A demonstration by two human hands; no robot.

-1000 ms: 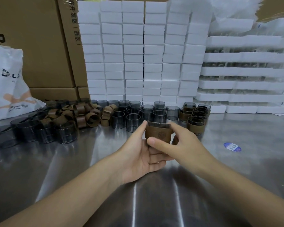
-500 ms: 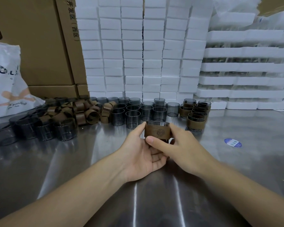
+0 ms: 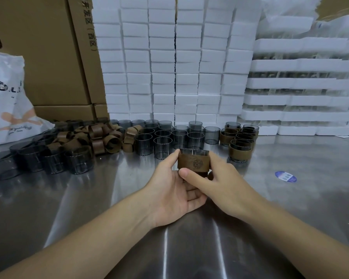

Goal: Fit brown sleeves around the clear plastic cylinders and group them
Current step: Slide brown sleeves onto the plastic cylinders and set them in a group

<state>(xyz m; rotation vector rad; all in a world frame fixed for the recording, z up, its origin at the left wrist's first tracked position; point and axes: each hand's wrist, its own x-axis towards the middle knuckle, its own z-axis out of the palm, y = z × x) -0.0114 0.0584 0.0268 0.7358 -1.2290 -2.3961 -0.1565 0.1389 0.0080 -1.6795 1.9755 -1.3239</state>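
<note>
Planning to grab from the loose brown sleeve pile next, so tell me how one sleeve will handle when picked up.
Probably floppy: sleeves in the loose pile lie bent and squashed out of round, unlike the one wrapped round the held cylinder. Likely light, being thin open bands. They overlap, so lifting one may drag neighbours.

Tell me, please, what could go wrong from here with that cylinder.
The brown sleeve sits below the rim of the clear cylinder; pushed unevenly by the left hand and right hand, it may go crooked. The bare cylinders stand close behind; a hand moving toward the sleeved group might topple them.
</note>
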